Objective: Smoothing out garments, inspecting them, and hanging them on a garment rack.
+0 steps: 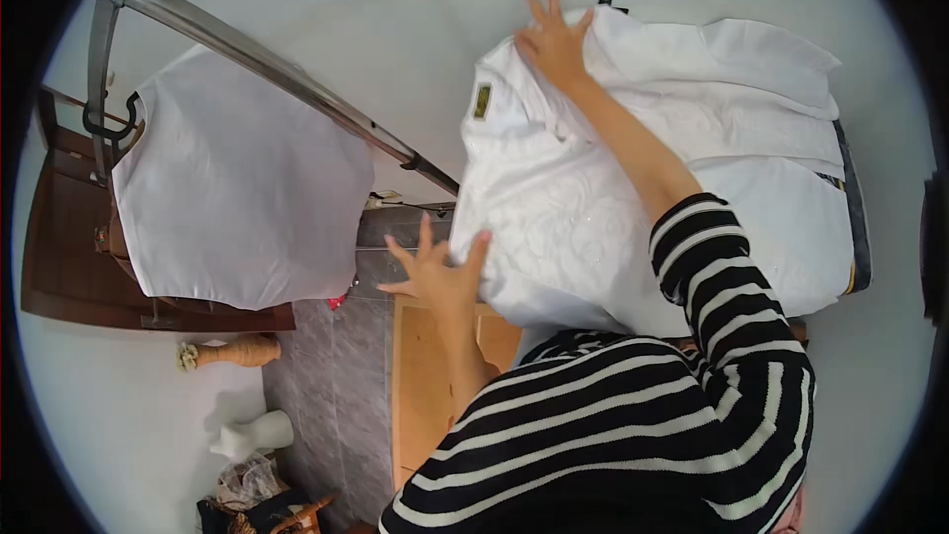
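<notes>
A white garment (563, 208) with a raised pattern on its front lies spread over a dark-edged padded surface (858, 227). A small dark label (481, 102) shows inside its neck opening. My right hand (556, 47) reaches across to the far edge of the garment, fingers spread and touching the cloth near the neckline. At the near left edge is my left hand (440, 272), its fingers apart and the thumb against the cloth. Neither hand grips the fabric. My right forearm covers part of the garment's middle.
A metal rail (277, 74) slants across the upper left. A white cloth piece (242, 183) hangs there beside a black hanger (114, 124), in front of brown wooden furniture (59, 267). Below stand a woven vase (237, 351), a white bust form (257, 435) and a dark bag (262, 512) on grey tiles.
</notes>
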Demonstrator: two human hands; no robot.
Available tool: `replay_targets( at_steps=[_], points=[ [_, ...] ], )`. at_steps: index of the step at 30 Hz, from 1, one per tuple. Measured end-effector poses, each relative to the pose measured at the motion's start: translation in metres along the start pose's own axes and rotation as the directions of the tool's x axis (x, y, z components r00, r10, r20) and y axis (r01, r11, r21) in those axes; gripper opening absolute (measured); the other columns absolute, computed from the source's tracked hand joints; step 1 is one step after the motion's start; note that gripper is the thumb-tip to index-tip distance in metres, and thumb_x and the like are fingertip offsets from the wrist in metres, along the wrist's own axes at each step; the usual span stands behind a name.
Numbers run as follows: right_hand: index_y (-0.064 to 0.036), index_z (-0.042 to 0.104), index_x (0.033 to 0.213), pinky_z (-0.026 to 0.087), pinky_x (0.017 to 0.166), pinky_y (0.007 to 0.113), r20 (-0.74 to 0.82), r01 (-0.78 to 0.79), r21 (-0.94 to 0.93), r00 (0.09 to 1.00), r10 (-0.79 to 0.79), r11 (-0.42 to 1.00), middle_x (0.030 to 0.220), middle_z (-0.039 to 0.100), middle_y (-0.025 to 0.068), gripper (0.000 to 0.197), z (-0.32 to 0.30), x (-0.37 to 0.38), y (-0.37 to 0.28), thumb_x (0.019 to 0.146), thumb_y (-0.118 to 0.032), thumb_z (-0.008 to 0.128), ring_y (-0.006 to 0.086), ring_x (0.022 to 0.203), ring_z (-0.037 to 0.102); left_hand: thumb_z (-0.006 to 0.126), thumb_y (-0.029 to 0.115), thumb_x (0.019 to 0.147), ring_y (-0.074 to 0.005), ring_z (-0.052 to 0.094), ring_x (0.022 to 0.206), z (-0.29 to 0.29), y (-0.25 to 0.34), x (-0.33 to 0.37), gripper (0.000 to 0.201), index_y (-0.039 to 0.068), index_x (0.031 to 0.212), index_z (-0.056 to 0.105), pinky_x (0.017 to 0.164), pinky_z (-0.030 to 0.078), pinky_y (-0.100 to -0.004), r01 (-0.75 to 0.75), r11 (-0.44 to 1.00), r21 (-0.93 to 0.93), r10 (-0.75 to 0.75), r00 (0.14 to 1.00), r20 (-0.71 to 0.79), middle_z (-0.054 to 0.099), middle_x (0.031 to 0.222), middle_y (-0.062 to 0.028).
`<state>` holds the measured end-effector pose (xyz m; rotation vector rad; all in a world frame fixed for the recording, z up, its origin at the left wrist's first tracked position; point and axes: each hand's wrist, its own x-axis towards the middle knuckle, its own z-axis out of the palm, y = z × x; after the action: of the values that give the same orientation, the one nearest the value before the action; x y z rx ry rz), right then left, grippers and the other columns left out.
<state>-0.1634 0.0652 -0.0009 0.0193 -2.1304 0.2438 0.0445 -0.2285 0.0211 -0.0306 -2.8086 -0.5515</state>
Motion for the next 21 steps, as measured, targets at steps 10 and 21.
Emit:
replay_targets(
  at_steps=[10,21],
  points=[
    [-0.0182,0.07,0.09,0.006,0.093,0.077,0.184,0.063,-0.063,0.982,-0.05,0.996,0.146,0.032,-0.0007,0.013,0.017,-0.021,0.006,0.082,-0.023,0.061,0.0237,0.137,0.022,0.071,0.049,0.069,-0.0439,0.008,0.136,0.02,-0.005,0.025,0.061,0.012,0.114,0.055,0.094,-0.005,-0.0743,-0.043,0.994,-0.098,0.061,0.98,0.192,0.029,0.146,-0.0152],
    [-0.0162,0.068,0.104,0.008,0.098,0.074,0.567,-0.14,0.083,0.821,0.069,0.987,0.149,0.022,0.0058,0.026,-0.126,-0.056,-0.053,0.08,-0.024,0.062,0.0307,0.14,0.009,0.057,0.045,0.084,-0.0452,0.0,0.137,0.045,0.079,0.111,0.059,0.015,0.133,0.045,0.094,0.002,-0.0756,-0.768,0.631,-0.106,0.756,0.579,0.304,0.013,0.151,-0.0159]
  ],
)
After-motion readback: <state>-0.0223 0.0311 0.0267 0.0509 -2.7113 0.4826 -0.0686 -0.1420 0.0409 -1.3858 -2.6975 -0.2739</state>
